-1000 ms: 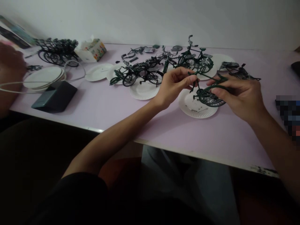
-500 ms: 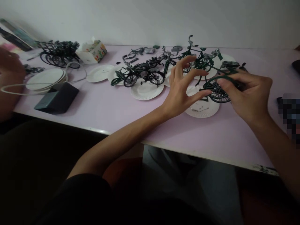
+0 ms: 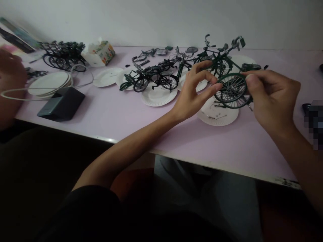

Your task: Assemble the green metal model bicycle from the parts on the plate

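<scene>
A dark green model bicycle (image 3: 230, 89), with spoked wheels and grey handlebars, is held tilted above the table. My right hand (image 3: 274, 99) pinches it from the right, thumb and forefinger at the mudguard beside the wheel. On the other side my left hand (image 3: 195, 92) has thumb and forefinger close together at the wheel's left edge, its other fingers curled above. Under the bicycle lies a paper plate (image 3: 218, 119) bearing small metal rods and tiny parts. Part of the frame is hidden behind the wheel and my right fingers.
Several assembled model bicycles (image 3: 156, 79) and loose parts crowd the back of the table. A row of them (image 3: 63, 57) stands far left near a tissue box (image 3: 99, 53). Stacked plates (image 3: 49, 84), a dark box-shaped stand (image 3: 62, 104) and a white cable are at left, beside another person's arm (image 3: 11, 84).
My right hand has turned the bicycle, so the wheel faces me more and the handlebars stand higher. My left thumb and forefinger have drawn closer together at the wheel.
</scene>
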The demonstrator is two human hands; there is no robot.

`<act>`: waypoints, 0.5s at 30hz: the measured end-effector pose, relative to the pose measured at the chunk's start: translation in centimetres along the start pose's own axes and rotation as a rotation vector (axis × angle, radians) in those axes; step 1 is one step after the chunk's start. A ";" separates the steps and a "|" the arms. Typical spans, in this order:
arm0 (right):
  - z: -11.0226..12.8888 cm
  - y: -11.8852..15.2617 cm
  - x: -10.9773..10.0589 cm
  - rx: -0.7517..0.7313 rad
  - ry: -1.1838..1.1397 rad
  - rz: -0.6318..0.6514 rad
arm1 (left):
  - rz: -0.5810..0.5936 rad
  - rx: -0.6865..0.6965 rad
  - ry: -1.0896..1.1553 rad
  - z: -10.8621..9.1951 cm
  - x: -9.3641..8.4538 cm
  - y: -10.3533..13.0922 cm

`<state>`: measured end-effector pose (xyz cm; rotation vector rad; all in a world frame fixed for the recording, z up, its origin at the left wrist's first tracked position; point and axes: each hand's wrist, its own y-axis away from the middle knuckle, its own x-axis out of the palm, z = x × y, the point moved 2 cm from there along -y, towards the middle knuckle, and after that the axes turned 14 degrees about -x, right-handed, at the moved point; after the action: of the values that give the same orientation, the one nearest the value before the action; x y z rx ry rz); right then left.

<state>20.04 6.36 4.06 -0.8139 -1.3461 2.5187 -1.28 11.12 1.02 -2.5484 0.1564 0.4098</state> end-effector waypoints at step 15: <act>-1.2 -0.2 -0.8 -0.014 0.119 -0.019 | -0.001 -0.048 0.063 -0.8 -0.9 -0.6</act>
<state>21.31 7.06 3.98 -0.9325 -1.3281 2.4074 -1.82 11.27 2.24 -2.6097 0.1699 0.3374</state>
